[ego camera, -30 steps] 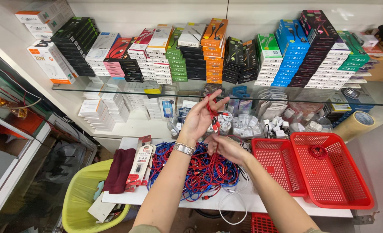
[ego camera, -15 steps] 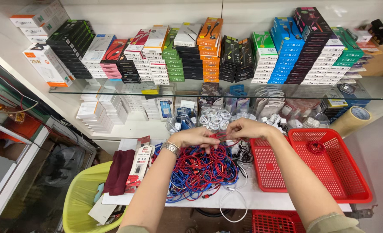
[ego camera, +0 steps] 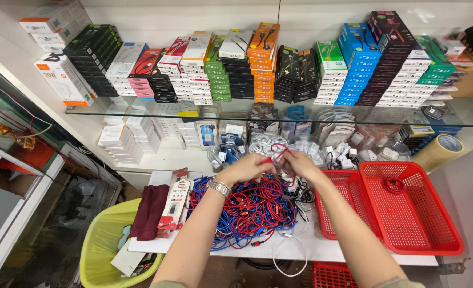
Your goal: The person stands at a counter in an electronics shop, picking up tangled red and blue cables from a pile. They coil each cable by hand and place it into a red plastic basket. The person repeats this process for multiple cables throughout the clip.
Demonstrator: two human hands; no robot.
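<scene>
Both hands up over the back of the worktop (ego camera: 322,246), left hand (ego camera: 245,169) and right hand (ego camera: 303,164) nearly touching, working one red cable (ego camera: 277,152) between them. Left fingers (ego camera: 262,161) pinched shut on one end of it, right fingers closed around the other side, with a small loop arching up between the two hands. Long axis of the held bit running roughly left to right, loop bulging up and away toward the glass shelf (ego camera: 140,113); can't tell which end carries the plug (too small and tangled to say). Progress-wise, looking early on: just one coiled red cable (ego camera: 394,185) sitting in the right red basket (ego camera: 426,242), the left red basket (ego camera: 332,226) beside it showing nothing much inside as far as visible, and a big messy heap of red and blue cables (ego camera: 250,210) on the worktop right under the wrists. So most of the pile left to go, going by how things lie. Off to the left, a few carded packages (ego camera: 175,205) and a folded maroon cloth (ego camera: 149,212), plus a yellow bin (ego camera: 104,250) below the edge.
</scene>
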